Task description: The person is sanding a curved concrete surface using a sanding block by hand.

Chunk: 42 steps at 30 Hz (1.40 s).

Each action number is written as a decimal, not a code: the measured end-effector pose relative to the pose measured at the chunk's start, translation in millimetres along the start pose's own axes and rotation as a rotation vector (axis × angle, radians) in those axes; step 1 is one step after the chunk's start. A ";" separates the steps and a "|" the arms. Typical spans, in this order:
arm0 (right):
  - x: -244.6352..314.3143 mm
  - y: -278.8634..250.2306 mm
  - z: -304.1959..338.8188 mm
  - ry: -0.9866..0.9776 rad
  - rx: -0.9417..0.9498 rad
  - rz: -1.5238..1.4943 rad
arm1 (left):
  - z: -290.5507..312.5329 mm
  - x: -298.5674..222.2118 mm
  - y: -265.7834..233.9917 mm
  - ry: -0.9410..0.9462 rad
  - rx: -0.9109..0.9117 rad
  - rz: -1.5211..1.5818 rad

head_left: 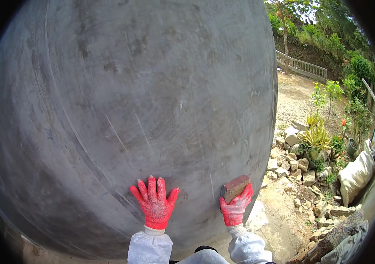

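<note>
A grey plastered wall (161, 101), marked with scratches and darker patches, fills most of the head view and ends in a vertical edge on the right. Flat against its lower part lies my left hand (155, 203) in a red glove, fingers spread, holding nothing. To the right, near the wall's edge, my right hand (236, 207) in a matching red glove grips a sanding block (235, 187), brown with a dull red top. The block rests against the wall; its underside is hidden. White sleeves cover both forearms.
Beyond the wall's edge, broken stones (299, 163) lie on the dirt around a potted spiky plant (317, 136). A white sack (358, 174) leans at the far right, above crumpled grey cloth (345, 242). Farther back stands a low balustrade (304, 66) with trees behind.
</note>
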State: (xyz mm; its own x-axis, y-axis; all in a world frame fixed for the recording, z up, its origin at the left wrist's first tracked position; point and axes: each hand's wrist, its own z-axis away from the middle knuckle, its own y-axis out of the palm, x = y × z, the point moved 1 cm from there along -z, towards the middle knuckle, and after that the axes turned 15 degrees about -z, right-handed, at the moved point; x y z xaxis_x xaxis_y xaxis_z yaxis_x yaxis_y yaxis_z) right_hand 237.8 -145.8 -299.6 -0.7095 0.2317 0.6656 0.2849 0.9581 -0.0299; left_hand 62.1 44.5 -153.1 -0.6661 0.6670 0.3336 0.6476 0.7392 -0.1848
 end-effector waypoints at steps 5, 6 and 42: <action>-2.5 -2.2 -32.7 0.014 0.019 0.015 | 9.9 2.7 6.0 0.023 -0.008 -0.078; 21.8 -1.0 -68.3 -0.009 0.008 -0.009 | 12.5 5.5 6.4 0.023 0.003 -0.086; 37.0 -40.3 -238.1 -0.162 -0.065 -0.032 | 9.6 -2.1 6.6 -0.003 0.020 -0.092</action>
State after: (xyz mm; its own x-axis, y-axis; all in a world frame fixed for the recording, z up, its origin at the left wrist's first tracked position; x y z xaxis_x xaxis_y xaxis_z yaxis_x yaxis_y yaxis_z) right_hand 353.5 -215.9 -96.2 -0.8120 0.2307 0.5362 0.2981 0.9537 0.0411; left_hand 64.2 48.9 -163.9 -0.7232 0.5967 0.3476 0.5765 0.7988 -0.1719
